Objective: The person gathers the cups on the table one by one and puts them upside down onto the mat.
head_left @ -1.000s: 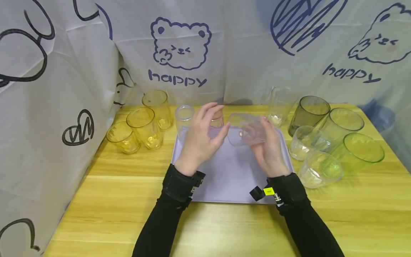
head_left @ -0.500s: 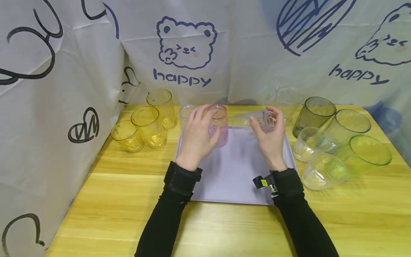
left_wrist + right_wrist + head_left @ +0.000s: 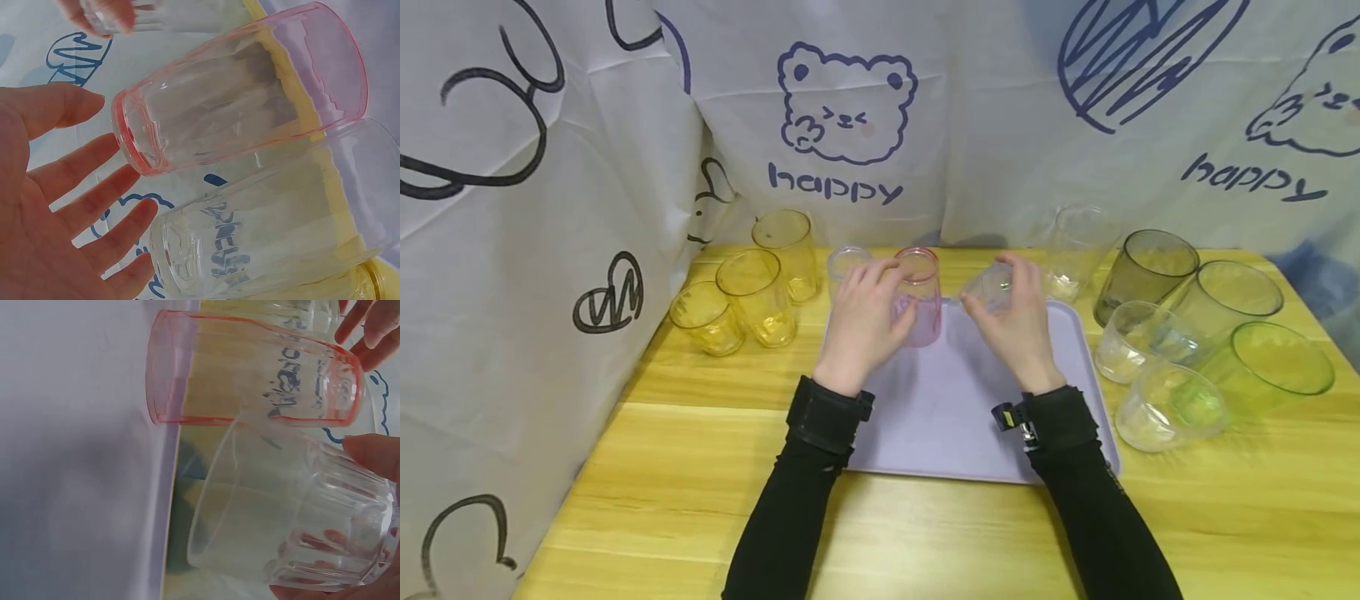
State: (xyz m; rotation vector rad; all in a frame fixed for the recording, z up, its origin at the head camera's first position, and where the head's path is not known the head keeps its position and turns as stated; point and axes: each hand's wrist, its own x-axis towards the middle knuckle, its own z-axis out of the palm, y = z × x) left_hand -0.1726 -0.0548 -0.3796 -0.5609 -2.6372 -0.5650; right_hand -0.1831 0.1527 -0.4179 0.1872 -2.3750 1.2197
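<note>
In the head view, my right hand point(image 3: 1018, 325) grips a clear glass point(image 3: 294, 512) by its base, the mouth turned down and a little tilted. This glass hangs just above the far part of the lilac tray point(image 3: 940, 417). A pink-rimmed glass point(image 3: 219, 106) stands upside down at the tray's far edge. Beside it, to the left, another clear glass point(image 3: 269, 225) also stands upside down, partly covered by my left hand point(image 3: 859, 325) in the head view. The left fingers are spread next to the bases of these two glasses, the thumb apart, gripping nothing.
Several yellow glasses point(image 3: 756, 300) stand mouth up left of the tray. On the right are a grey glass point(image 3: 1142, 279), a green glass point(image 3: 1255, 375) and several clear glasses point(image 3: 1172, 408). A printed white cloth point(image 3: 1000, 125) hangs behind the wooden table point(image 3: 715, 483).
My right hand has turned the clear glass from lying sideways, mouth to the left, to mouth down. My left hand has drawn slightly off the pink-rimmed glass, which shows more fully.
</note>
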